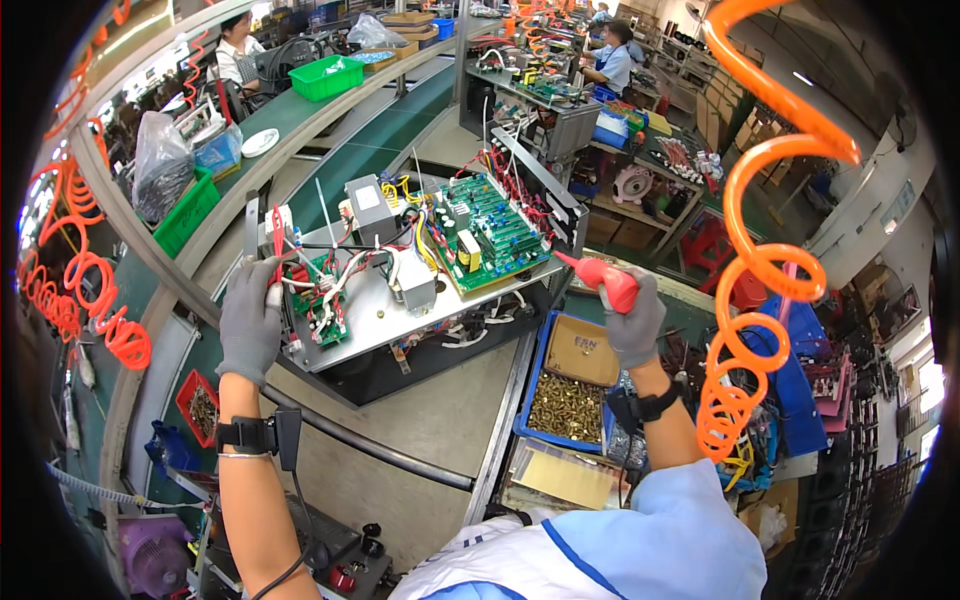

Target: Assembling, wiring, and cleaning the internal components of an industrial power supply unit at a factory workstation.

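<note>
Green bench [290,117] behind | right grip [636,325] clamped on red tool [606,279] | left grip [250,325] at chassis [384,328], closure unclear

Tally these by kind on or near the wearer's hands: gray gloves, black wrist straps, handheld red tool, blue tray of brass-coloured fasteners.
Gray gloves: 2
Black wrist straps: 2
Red tool in the right hand: 1
Blue tray of fasteners: 1
Total: 6

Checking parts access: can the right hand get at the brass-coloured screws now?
Probably yes: the screws lie uncovered in the blue tray near the right hand, though it holds a red tool.
</note>
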`<action>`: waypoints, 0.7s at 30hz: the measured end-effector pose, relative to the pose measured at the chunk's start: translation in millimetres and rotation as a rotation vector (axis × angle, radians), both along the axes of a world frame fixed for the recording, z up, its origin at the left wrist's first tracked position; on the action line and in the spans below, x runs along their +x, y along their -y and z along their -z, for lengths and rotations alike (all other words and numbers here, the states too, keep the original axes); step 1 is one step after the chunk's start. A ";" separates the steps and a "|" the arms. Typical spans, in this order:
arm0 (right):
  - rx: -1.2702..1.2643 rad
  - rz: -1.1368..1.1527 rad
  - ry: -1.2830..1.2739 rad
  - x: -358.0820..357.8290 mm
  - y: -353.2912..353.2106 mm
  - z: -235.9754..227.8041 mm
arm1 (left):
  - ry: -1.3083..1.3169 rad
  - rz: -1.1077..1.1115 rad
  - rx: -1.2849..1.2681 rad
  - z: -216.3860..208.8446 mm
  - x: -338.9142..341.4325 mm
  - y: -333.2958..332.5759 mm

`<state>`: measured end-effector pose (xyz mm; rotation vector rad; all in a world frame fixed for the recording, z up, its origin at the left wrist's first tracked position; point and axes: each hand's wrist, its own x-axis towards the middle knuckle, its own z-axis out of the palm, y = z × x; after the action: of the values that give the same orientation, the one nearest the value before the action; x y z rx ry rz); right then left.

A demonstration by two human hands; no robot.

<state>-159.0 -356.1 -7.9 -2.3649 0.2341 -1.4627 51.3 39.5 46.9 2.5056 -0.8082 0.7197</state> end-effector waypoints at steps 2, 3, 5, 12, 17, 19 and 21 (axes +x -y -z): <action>0.055 0.037 0.012 6.8 3.5 7.0 | -0.003 0.003 0.013 -1.4 0.2 -0.7; 0.161 0.098 0.068 12.0 4.1 9.5 | -0.002 0.001 0.020 -0.8 0.5 -1.4; 0.368 0.107 0.235 23.6 1.9 11.2 | -0.004 0.003 0.026 0.5 0.9 -2.4; 0.784 -0.001 0.302 33.4 31.8 45.1 | 0.001 0.021 0.031 -1.9 1.6 -1.2; 0.954 -0.083 0.388 41.7 41.7 59.2 | -0.008 0.024 0.032 1.4 4.4 -0.3; 1.063 -0.149 0.417 40.1 36.0 55.4 | 0.001 0.022 0.041 1.9 5.6 -3.1; 1.163 -0.140 0.384 36.0 47.5 62.5 | 0.010 0.020 0.047 1.7 5.4 -3.8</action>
<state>-123.0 -403.6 -70.4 -1.1333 0.5978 -1.1719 56.7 43.3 45.2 2.5341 -0.8621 0.7144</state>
